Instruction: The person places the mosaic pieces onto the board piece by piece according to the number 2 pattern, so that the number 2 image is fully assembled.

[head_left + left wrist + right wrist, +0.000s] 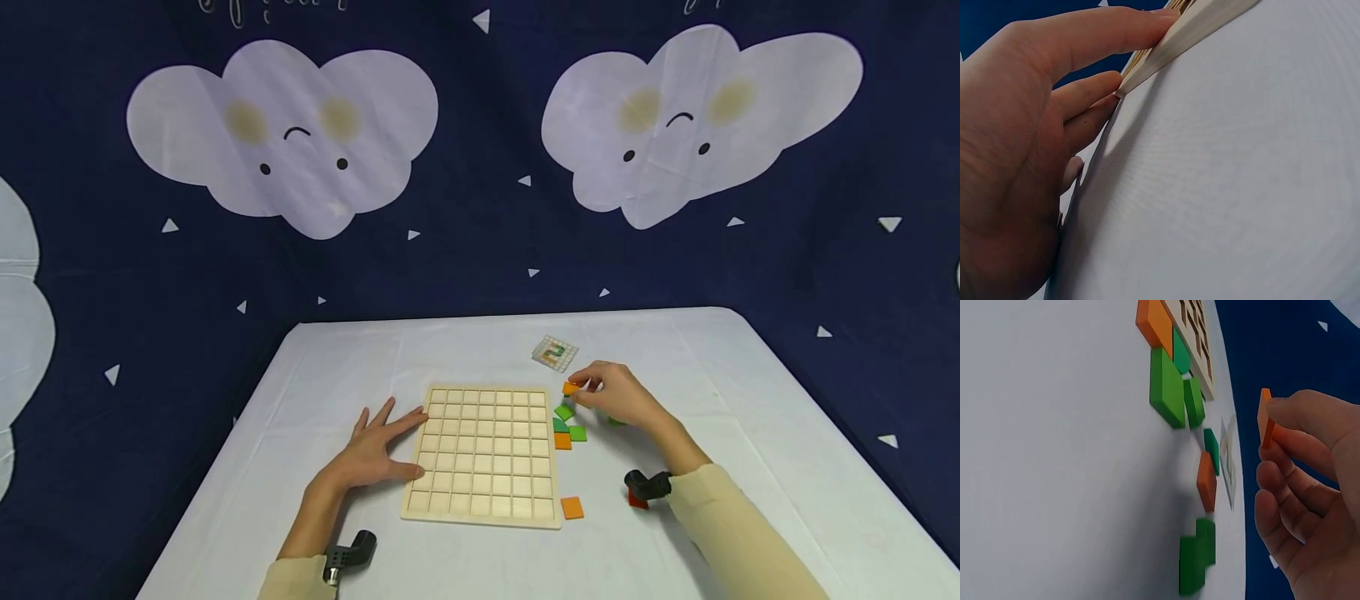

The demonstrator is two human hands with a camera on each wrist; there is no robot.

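Observation:
A wooden grid board (483,454) lies flat on the white table, its square cells bare. My left hand (375,450) rests at its left edge with fingers spread; in the left wrist view the thumb (1116,31) presses the board's rim (1191,34). Above the table, past the board's right edge, my right hand (618,393) pinches an orange square tile (1264,419) between thumb and fingers. Beneath it in the right wrist view lie another orange tile (1207,481), a teal tile (1211,450) and several green tiles (1167,387).
A small pattern card (555,353) lies beyond the board's far right corner. Along the right edge sit an orange tile (562,441) and a teal rounded tile (560,425). Another orange tile (572,507) lies nearer, and a red tile (637,499) shows under the right wrist camera.

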